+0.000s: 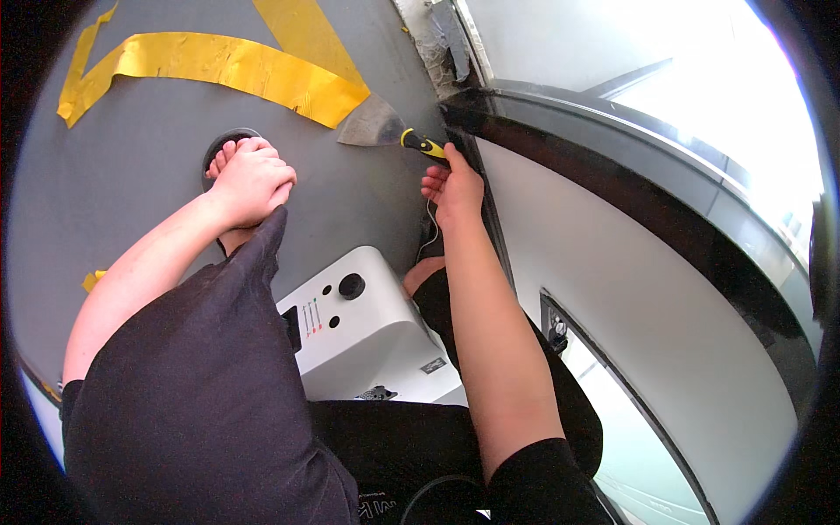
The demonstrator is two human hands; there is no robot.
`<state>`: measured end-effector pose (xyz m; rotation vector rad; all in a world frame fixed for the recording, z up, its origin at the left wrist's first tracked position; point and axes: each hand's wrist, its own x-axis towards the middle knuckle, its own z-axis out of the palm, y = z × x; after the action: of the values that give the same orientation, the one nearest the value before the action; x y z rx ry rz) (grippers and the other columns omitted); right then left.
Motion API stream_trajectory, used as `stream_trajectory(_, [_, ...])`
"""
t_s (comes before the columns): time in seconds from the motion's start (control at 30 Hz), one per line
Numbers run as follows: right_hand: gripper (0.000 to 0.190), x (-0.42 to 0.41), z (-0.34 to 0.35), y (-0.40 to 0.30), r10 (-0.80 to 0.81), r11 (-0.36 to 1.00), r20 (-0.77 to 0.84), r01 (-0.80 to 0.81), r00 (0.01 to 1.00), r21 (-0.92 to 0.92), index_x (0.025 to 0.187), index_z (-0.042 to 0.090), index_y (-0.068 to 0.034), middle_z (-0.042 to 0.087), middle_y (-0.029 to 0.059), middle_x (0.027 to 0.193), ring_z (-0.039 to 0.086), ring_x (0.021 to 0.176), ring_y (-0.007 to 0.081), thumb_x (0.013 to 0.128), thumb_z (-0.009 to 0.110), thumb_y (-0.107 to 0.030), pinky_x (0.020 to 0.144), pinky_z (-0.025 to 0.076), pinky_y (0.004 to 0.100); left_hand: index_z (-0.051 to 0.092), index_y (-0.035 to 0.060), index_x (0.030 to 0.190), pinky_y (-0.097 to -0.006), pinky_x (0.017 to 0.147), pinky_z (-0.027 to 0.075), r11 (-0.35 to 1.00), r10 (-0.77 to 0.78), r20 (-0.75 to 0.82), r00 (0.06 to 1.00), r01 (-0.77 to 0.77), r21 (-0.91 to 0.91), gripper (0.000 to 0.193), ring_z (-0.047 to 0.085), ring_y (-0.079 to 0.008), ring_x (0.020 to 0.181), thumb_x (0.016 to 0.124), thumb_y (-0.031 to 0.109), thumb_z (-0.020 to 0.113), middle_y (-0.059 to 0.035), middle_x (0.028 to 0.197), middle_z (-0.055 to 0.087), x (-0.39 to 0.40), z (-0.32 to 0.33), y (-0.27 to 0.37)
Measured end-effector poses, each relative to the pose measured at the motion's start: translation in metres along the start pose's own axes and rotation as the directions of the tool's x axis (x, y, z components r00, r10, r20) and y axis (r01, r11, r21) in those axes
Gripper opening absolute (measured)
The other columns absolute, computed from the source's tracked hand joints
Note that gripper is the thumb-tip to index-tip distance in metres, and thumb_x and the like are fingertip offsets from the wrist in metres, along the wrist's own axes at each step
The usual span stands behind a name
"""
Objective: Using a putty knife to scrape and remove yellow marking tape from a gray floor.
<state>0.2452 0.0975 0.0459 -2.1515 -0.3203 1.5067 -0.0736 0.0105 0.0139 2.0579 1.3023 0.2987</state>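
My right hand (pixel 456 187) grips a scraper by its black-and-yellow handle (pixel 425 144). The wide metal blade (pixel 373 123) lies low at the grey floor, its edge meeting the right end of a yellow tape strip (pixel 203 62). A second yellow strip (pixel 305 39) runs up from that same end. My left hand (pixel 252 174) is curled closed above my raised knee, with nothing seen in it; its palm side is hidden. Beneath it shows part of my foot in a dark slipper (pixel 230 136).
A white box-like device (pixel 361 315) with black knobs stands between my legs. On the right, a white wall panel (pixel 630 262) and a dark ledge (pixel 590 170) border the floor. A thin white cable (pixel 433 226) runs by the wall. A yellow tape scrap (pixel 94 280) lies left.
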Motion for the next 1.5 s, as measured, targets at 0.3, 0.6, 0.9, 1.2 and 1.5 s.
stream_trajectory(0.3, [0.036, -0.008, 0.009, 0.005, 0.050, 0.996, 0.099, -0.057, 0.994, 0.074, 0.097, 0.057, -0.007, 0.061, 0.0078, 0.074, 0.062, 0.063, 0.0224, 0.095, 0.062, -0.043, 0.058, 0.052, 0.0386, 0.071, 0.0104, 0.078, -0.0419, 0.097, 0.040, 1.000, -0.002, -0.002, 1.000, 0.002, 0.011, 0.015, 0.063, -0.0261, 0.087, 0.082, 0.020, 0.060, -0.0083, 0.077, 0.067, -0.002, 0.002, -0.001])
stream_trajectory(0.6, [0.037, 0.005, 0.004, 0.003, 0.024, 0.997, 0.027, -0.026, 0.999, 0.068, 0.092, 0.057, -0.007, 0.061, 0.0061, 0.072, 0.061, 0.064, 0.0223, 0.094, 0.064, -0.043, 0.059, 0.051, 0.0387, 0.072, 0.0102, 0.078, -0.0419, 0.098, 0.040, 1.000, -0.010, 0.011, 1.000, 0.010, 0.002, 0.015, 0.063, -0.0259, 0.088, 0.082, 0.019, 0.060, -0.0081, 0.078, 0.068, -0.001, 0.000, 0.000])
stream_trajectory(0.9, [0.034, 0.012, -0.012, -0.005, 0.078, 0.986, -0.017, -0.075, 0.997, 0.150, 0.104, 0.055, -0.005, 0.062, 0.0090, 0.074, 0.063, 0.061, 0.0220, 0.098, 0.061, -0.038, 0.054, 0.054, 0.0390, 0.072, 0.0103, 0.077, -0.0418, 0.097, 0.040, 1.000, -0.006, 0.013, 1.000, 0.006, -0.001, 0.015, 0.063, -0.0255, 0.088, 0.081, 0.020, 0.060, -0.0076, 0.077, 0.068, 0.001, -0.001, 0.000])
stream_trajectory(1.2, [0.041, 0.018, -0.014, 0.002, 0.038, 0.998, 0.141, -0.043, 0.989, 0.037, 0.113, 0.048, -0.007, 0.063, 0.0115, 0.083, 0.063, 0.069, 0.0265, 0.099, 0.059, -0.044, 0.062, 0.054, 0.0437, 0.071, 0.0108, 0.078, -0.0415, 0.097, 0.040, 1.000, 0.002, 0.006, 1.000, -0.002, -0.004, 0.015, 0.062, -0.0248, 0.088, 0.081, 0.019, 0.060, -0.0073, 0.077, 0.068, 0.002, 0.001, 0.001])
stream_trajectory(1.5, [0.035, 0.003, -0.007, -0.003, 0.027, 0.998, 0.165, -0.017, 0.986, -0.062, 0.103, 0.060, -0.006, 0.063, 0.0062, 0.079, 0.063, 0.069, 0.0213, 0.096, 0.064, -0.040, 0.058, 0.052, 0.0363, 0.071, 0.0109, 0.077, -0.0421, 0.097, 0.040, 1.000, 0.002, -0.002, 1.000, -0.002, 0.018, 0.015, 0.062, -0.0253, 0.089, 0.082, 0.020, 0.060, -0.0073, 0.078, 0.067, -0.002, 0.000, -0.001])
